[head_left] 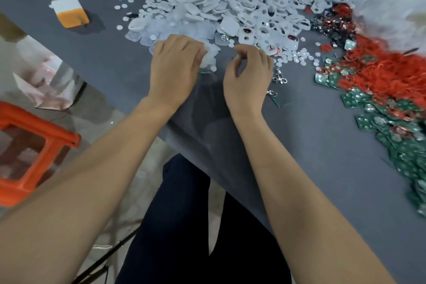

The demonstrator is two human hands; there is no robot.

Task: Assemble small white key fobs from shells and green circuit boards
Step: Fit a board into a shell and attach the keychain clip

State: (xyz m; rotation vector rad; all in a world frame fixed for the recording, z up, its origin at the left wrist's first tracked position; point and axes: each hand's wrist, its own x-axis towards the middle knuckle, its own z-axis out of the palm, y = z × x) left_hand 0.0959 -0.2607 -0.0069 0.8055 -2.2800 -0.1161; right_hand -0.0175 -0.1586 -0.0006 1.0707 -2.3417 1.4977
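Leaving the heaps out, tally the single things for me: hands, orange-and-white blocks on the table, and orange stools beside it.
Hands: 2, the left hand and the right hand
Orange-and-white block: 1
Orange stool: 1
Total: 4

1. No text, label, brand or number can be read anywhere in the head view
2. The flat green circuit boards [364, 120] carry pale marks — too blurred to read
3. The white-and-orange rectangular block [70, 11] shows no print — plain faces only
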